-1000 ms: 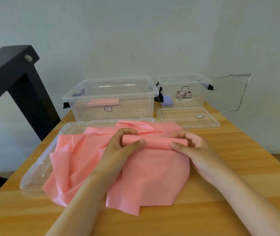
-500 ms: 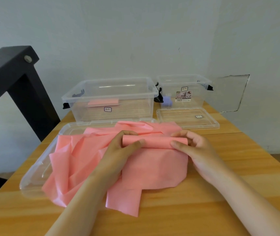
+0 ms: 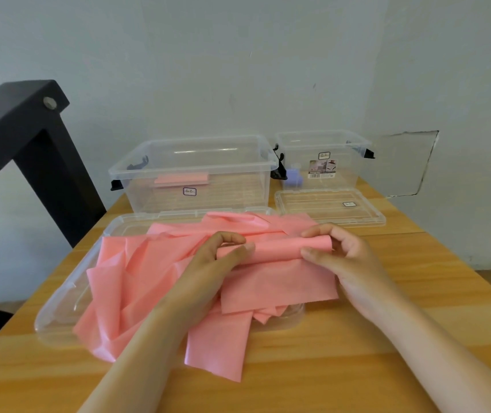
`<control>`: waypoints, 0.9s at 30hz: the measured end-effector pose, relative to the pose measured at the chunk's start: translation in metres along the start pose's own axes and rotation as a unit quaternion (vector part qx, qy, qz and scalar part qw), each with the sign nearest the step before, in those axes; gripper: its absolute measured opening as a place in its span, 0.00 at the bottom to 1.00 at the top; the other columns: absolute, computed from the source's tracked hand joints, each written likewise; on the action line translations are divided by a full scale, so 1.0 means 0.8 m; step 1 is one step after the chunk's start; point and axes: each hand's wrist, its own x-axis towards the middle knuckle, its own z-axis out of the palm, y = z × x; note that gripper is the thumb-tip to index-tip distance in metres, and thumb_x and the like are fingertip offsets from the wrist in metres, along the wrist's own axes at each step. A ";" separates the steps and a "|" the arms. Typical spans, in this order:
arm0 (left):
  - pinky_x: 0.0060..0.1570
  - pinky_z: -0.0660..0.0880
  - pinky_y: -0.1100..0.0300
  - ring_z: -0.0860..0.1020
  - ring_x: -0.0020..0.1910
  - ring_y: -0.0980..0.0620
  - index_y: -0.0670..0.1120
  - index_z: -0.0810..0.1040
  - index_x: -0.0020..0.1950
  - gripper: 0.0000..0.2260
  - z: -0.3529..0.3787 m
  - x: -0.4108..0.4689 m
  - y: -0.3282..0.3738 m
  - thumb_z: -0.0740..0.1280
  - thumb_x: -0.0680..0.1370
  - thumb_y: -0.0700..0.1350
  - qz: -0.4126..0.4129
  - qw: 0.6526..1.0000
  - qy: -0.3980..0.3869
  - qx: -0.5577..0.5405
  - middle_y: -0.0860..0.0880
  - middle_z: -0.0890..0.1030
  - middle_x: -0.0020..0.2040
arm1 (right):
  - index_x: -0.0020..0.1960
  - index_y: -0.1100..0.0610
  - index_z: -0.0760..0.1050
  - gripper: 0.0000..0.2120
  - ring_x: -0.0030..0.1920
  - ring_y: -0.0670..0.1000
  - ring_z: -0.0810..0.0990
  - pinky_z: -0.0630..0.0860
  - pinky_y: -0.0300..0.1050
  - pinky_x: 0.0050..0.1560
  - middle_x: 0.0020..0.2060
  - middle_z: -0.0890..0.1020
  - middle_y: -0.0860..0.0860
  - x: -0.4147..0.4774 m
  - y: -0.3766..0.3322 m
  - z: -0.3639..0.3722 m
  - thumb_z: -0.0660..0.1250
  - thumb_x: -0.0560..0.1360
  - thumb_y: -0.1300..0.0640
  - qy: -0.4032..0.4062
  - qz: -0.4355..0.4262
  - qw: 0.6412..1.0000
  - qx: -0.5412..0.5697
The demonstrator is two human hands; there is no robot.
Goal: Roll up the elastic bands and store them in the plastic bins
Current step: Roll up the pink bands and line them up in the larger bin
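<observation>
A pink elastic band [image 3: 280, 284] is partly wound into a roll [image 3: 277, 248] at the middle of the table. My left hand [image 3: 217, 260] grips the roll's left end, and my right hand [image 3: 336, 254] pinches its right end. The unrolled tail hangs toward me over a heap of loose pink bands [image 3: 125, 281]. The heap lies on a clear lid [image 3: 59, 308]. Behind it stands a large clear bin [image 3: 196, 174] with one rolled pink band [image 3: 181, 178] inside. A smaller clear bin [image 3: 324, 156] at the back right holds a purple roll [image 3: 293, 177].
A second clear lid [image 3: 327, 205] lies flat in front of the small bin. A black metal frame [image 3: 29, 144] rises at the left beside the wooden table [image 3: 417, 293]. A grey wall stands close behind the bins.
The roll has grown and the flat tail of the band has shortened, drawn up toward my hands. Both hands have stayed at the roll's ends.
</observation>
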 end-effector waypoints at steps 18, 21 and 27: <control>0.46 0.74 0.50 0.77 0.41 0.46 0.52 0.79 0.44 0.15 0.001 0.001 0.001 0.78 0.61 0.50 0.034 0.999 0.009 0.011 0.46 0.79 0.41 | 0.43 0.48 0.81 0.10 0.46 0.52 0.81 0.75 0.51 0.48 0.44 0.84 0.49 0.005 0.005 -0.002 0.77 0.64 0.56 -0.013 0.021 0.999 0.024; 0.50 0.74 0.45 0.77 0.43 0.45 0.50 0.78 0.46 0.15 0.001 0.001 0.002 0.78 0.63 0.43 0.055 0.999 0.000 0.004 0.45 0.78 0.42 | 0.45 0.53 0.81 0.12 0.41 0.57 0.79 0.73 0.55 0.47 0.44 0.82 0.56 0.005 0.007 -0.001 0.78 0.63 0.54 -0.022 0.044 0.998 0.037; 0.39 0.82 0.60 0.83 0.37 0.46 0.43 0.74 0.50 0.14 0.010 -0.004 0.009 0.72 0.67 0.43 -0.023 0.996 -0.023 -0.079 0.48 0.82 0.38 | 0.45 0.52 0.80 0.09 0.41 0.45 0.80 0.76 0.37 0.41 0.39 0.82 0.48 0.002 0.004 -0.003 0.74 0.69 0.64 0.007 -0.018 1.000 -0.015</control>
